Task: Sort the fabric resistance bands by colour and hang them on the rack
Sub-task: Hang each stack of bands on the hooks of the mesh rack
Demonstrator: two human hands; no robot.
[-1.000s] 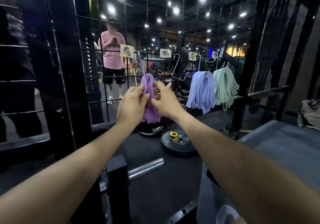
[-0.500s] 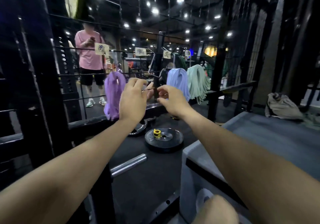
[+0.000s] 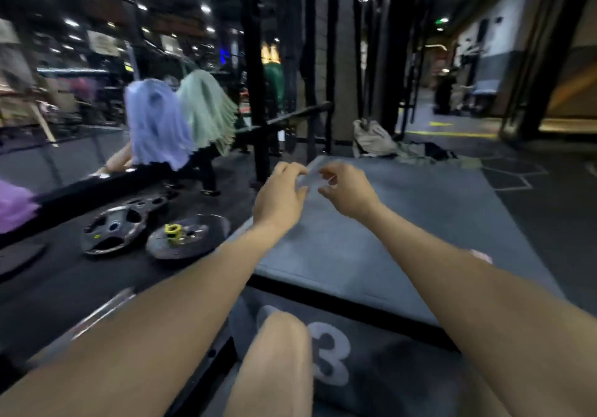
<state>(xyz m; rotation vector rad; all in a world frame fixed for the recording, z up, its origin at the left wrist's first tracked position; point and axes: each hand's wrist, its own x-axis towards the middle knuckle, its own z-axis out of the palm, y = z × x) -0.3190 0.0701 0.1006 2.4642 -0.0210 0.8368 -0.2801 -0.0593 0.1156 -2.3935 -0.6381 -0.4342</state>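
Currently both hands are held over the far end of the grey mat (image 3: pixel 403 222). Left hand (image 3: pixel 280 195) and right hand (image 3: pixel 347 190) have fingers loosely curled toward each other; something pale and blurred sits between them, so whether they hold anything I cannot tell. Bands hang on the rack (image 3: pixel 258 93) at left: blue bundle (image 3: pixel 155 122), green bundle (image 3: pixel 206 109), purple bundle (image 3: pixel 14 205) at the frame edge. Judgement: fabric loops look light, limp, non-slip; best taken at the top fold, several together.
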